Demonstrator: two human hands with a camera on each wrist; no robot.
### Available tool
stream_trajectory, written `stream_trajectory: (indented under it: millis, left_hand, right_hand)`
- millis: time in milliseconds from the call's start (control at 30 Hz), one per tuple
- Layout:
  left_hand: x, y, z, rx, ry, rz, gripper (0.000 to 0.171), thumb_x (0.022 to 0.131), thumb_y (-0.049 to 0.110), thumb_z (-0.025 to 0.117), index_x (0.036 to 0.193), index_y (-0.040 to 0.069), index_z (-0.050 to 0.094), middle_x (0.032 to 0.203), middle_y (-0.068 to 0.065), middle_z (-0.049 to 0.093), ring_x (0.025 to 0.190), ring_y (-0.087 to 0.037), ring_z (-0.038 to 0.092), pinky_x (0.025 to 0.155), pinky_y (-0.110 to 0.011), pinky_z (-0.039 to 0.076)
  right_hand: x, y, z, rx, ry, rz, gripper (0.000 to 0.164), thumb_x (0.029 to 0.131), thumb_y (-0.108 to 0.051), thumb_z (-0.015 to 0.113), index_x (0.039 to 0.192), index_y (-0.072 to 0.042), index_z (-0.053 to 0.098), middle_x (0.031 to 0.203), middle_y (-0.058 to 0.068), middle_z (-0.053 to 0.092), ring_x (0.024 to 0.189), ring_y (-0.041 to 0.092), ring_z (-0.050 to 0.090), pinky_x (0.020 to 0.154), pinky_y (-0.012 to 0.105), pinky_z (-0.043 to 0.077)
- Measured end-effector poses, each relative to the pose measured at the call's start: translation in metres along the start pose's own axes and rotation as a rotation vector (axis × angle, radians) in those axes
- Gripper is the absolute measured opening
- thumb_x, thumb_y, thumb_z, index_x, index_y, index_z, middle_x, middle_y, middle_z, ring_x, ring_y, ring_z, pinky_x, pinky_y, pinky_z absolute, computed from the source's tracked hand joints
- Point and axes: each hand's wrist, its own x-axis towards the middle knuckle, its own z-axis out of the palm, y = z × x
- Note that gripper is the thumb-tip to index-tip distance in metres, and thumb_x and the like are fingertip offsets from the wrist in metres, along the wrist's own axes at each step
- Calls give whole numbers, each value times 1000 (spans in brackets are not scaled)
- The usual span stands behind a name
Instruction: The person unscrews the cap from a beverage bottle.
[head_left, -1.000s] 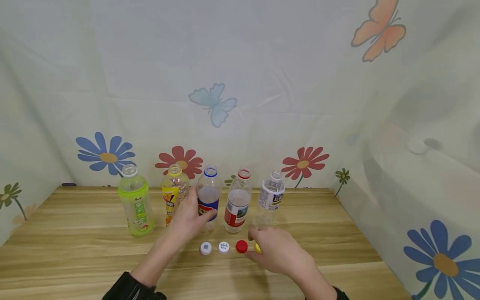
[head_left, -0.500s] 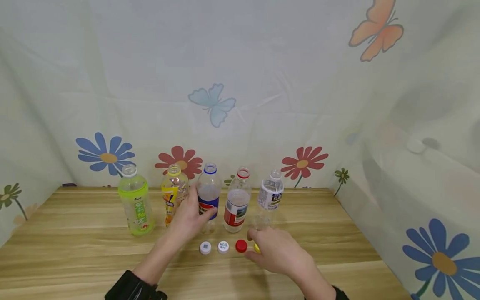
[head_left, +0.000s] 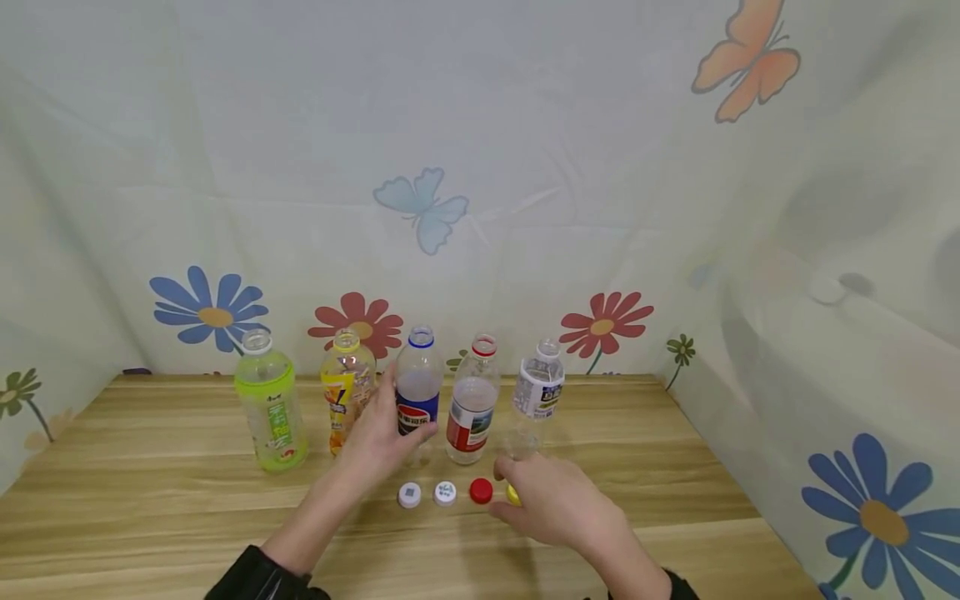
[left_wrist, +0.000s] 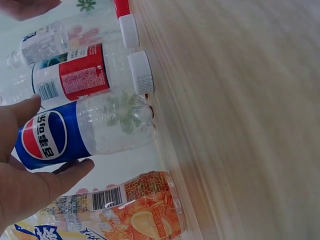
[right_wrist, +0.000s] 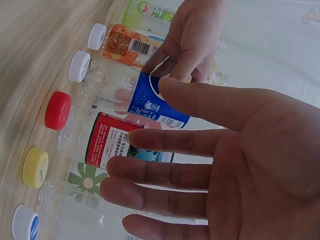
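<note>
My left hand (head_left: 378, 437) grips a clear Pepsi bottle (head_left: 418, 385) from its left side, thumb and fingers around the blue label; the bottle is uncapped and upright. In the left wrist view the bottle (left_wrist: 120, 120) shows its round logo. My right hand (head_left: 558, 504) hovers above the row of caps, holding nothing, its fingers loosely extended in the right wrist view. Near it are a red cap (head_left: 481, 491) and a partly covered yellow cap (head_left: 513, 495). Two white caps, one (head_left: 409, 495) and another (head_left: 445, 493), lie further left. A white-and-blue cap (right_wrist: 25, 222) is hidden from the head view.
Other uncapped bottles stand in the row: a green one (head_left: 277, 412), a yellow-orange one (head_left: 341, 400), a red-labelled one (head_left: 472, 417) and a white-labelled one (head_left: 538, 392). A flower-printed cloth (head_left: 300, 208) hangs behind the wooden table (head_left: 150, 500).
The Pepsi bottle has turned slightly in my left hand, so more of its logo faces forward. My right hand keeps its place over the caps.
</note>
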Motion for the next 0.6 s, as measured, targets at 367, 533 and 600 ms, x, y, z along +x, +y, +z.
stream_trajectory:
  millis: [367,533,600]
  left_hand:
    - [-10,-5,-5,81,-43,-44,110,83,38,80,158,15,3,155,-15,24,139,-37,31,106,-53,30]
    - [-17,-6,-7,132,-59,-21,109,84,42,78,158,14,4,156,-13,23,140,-34,30,107,-52,28]
    - [-18,-5,-9,138,-66,-11,108,84,44,77,158,14,5,156,-13,23,140,-35,31,107,-53,28]
  right_hand:
    - [0,5,0,3,-12,5,30,88,-42,73,105,-18,66,93,-10,64,76,6,59,62,26,49]
    - [-3,9,-2,20,-15,12,32,88,-43,72,106,-18,66,93,-10,65,78,7,61,62,27,49]
    - [-3,10,-3,24,-17,16,32,88,-43,72,107,-18,66,93,-10,65,78,7,62,62,27,49]
